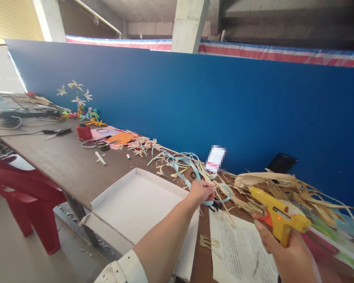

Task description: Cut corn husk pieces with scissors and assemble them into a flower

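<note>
My right hand (pixel 295 247) grips a yellow hot glue gun (pixel 279 214) with an orange trigger and a small red light lit on its side. Its nozzle points up and left, over a heap of dry corn husks (pixel 262 182). My left hand (pixel 201 192) reaches forward with its fingers pinched together among pale blue strips (pixel 194 167) and straw-coloured strips. What those fingers hold, if anything, is too small to tell. Below the left hand lie dark scissor handles (pixel 216 206), partly covered. A printed sheet of paper (pixel 236 243) lies between my hands.
An open white cardboard box (pixel 141 204) sits under my left forearm. Against the blue partition (pixel 165 106) stand a phone (pixel 215 158) and husk flowers (pixel 78 92). Further left are a red thread spool (pixel 84 132), scissors (pixel 104 145) and coloured paper (pixel 120 138). A red chair (pixel 32 196) stands alongside.
</note>
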The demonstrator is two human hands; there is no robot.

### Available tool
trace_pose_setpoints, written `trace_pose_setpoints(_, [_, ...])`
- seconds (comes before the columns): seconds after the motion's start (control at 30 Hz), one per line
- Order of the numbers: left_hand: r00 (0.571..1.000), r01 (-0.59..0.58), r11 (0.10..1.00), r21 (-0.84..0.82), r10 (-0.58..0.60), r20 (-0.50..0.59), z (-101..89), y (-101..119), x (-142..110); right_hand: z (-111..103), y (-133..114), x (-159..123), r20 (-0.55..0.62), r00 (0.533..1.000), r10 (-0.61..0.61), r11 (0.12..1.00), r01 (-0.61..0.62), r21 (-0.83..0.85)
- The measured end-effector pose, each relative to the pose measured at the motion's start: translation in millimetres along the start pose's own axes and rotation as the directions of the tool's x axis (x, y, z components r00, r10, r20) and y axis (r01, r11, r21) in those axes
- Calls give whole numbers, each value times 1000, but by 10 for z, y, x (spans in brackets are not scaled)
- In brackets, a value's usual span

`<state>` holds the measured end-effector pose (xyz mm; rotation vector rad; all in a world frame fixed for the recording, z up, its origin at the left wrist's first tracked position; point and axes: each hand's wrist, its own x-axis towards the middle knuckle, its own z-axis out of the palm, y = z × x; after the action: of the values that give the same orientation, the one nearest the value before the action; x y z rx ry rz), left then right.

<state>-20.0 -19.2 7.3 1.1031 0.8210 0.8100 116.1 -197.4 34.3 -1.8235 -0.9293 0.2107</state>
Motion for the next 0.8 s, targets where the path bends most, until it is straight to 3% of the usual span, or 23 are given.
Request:
trace_pose_setpoints(0.13, [999, 37, 999, 0, -37, -11, 4, 25, 7, 166, 0, -114, 116, 992, 45, 970, -71, 232])
trace_pose_setpoints(0.23, [999, 53, 999, -8, -53, -5, 2, 32, 12, 254, -31, -178, 178, 979, 98, 954, -143, 265])
trace_pose_setpoints(0.57, [1000, -17, 999, 31, 17, 16, -40, 47, -41, 369, -44, -223, 180, 973, 143, 988, -152, 36])
trace_pose_setpoints(0.8, [996, 47, 999, -5, -47, 78, -39, 44, -38, 367, -76, -193, 143, 977, 156, 984, -141, -104])
